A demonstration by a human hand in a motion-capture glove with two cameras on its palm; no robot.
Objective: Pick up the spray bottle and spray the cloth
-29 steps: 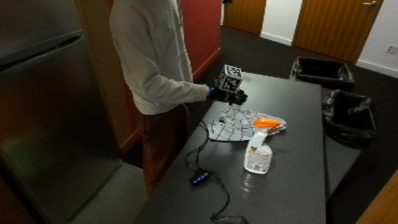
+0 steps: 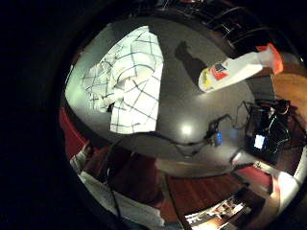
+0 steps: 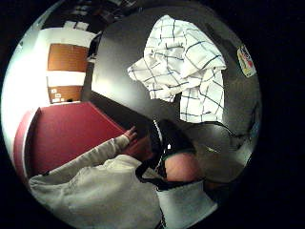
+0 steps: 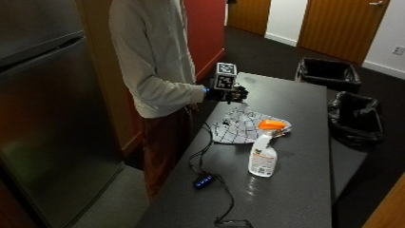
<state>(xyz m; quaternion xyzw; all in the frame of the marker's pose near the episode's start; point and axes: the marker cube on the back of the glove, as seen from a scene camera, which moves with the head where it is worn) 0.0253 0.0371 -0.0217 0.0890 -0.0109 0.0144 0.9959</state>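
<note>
1. The bottle (image 4: 263, 154) is stood upright on the dark table (image 4: 303, 190), with its orange trigger top at the top. It is seen white with a red and yellow label in the little finger side view (image 2: 235, 71).
2. The cloth (image 4: 244, 124) is laid crumpled on the table just beside the bottle, on the side nearer the person. White cloth with dark lines is seen in both palm views (image 3: 183, 67).
3. The bottle is not touched by anything. Whether its top touches the cloth edge cannot be told.
4. The right hand (image 4: 229, 94) is held up in the air above the far end of the cloth, away from the bottle. Nothing is held in it.
5. The fingers look curled in a little, but it cannot be told for sure if they are spread or closed.
6. A black cable (image 4: 206, 156) and a small box with a blue light (image 4: 204, 181) are laid on the table near the person.
7. The step in hand is judged to be the reach for the bottle; the pick-up is not yet begun.
8. Next, the hand would need to be brought down and across to the bottle's neck, and the fingers wrapped round it under the trigger. The nozzle should be pointed at the cloth.
</note>
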